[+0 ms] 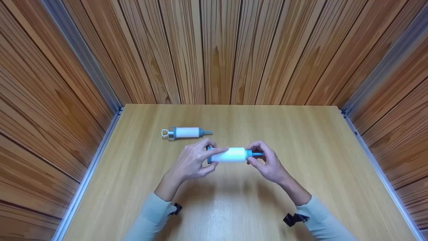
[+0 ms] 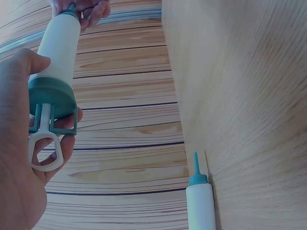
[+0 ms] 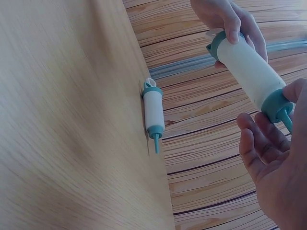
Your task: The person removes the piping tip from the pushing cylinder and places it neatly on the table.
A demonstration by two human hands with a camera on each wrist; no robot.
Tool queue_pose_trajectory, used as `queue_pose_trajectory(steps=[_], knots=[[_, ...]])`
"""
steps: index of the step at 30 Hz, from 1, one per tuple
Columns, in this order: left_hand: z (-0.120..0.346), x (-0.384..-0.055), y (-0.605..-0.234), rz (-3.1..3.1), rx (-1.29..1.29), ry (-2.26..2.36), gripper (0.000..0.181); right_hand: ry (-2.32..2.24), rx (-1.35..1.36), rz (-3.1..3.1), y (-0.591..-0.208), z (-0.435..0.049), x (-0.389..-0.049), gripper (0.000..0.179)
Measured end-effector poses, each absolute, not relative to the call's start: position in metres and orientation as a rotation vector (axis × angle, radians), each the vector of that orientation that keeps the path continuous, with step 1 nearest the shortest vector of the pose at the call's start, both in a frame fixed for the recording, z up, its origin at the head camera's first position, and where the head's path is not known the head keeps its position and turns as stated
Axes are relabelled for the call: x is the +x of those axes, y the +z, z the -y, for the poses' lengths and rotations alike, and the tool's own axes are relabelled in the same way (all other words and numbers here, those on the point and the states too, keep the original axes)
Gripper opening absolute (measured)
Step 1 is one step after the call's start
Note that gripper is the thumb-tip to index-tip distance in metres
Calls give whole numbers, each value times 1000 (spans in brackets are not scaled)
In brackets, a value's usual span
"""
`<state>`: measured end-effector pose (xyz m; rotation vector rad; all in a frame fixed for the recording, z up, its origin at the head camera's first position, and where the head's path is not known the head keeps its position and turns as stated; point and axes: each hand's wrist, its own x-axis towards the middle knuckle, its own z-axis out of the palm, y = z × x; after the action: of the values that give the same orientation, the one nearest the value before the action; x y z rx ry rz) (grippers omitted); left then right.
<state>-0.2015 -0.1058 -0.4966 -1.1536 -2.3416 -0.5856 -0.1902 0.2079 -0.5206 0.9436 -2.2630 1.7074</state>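
Both my hands hold one syringe, raised over the table in front of me. It has a white barrel (image 1: 234, 155), teal end pieces and a thin teal nozzle (image 1: 257, 154) pointing right. My left hand (image 1: 194, 159) grips the rear end, with the thumb on the barrel in the left wrist view. Behind the teal collar (image 2: 53, 93) a white ring handle (image 2: 30, 152) sits close to the collar. At the front, my right hand (image 1: 267, 162) pinches the teal nozzle cap (image 3: 276, 104) between thumb and fingers.
A second, similar syringe (image 1: 187, 132) lies on the wooden table (image 1: 284, 130) beyond the left hand, its nozzle to the right and ring handle to the left. Wood-plank walls (image 1: 217, 50) close off the back and both sides, with metal rails (image 1: 85, 179) along the side edges.
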Motion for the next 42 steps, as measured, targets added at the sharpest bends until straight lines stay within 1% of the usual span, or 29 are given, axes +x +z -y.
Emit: queue_pose_trajectory(steps=[4, 11, 23, 27, 34, 42], knots=[[106, -201, -497, 2347, -1148, -588, 48, 1702, 940, 2277, -521, -208, -190, 28], [105, -200, -496, 2354, -1149, -585, 48, 1769, 890, 2298, -519, -209, -189, 20], [105, -200, -497, 2346, -1149, -574, 46, 1714, 936, 2258, -521, -208, -190, 27], [105, -200, -497, 2343, -1146, -576, 46, 1718, 925, 2274, -521, -208, -189, 27], [105, -200, -496, 2358, -1147, -571, 46, 1765, 891, 2303, -519, -209, -189, 20], [105, -200, -495, 2357, -1147, -575, 47, 1748, 932, 2267, -520, -209, -190, 26]])
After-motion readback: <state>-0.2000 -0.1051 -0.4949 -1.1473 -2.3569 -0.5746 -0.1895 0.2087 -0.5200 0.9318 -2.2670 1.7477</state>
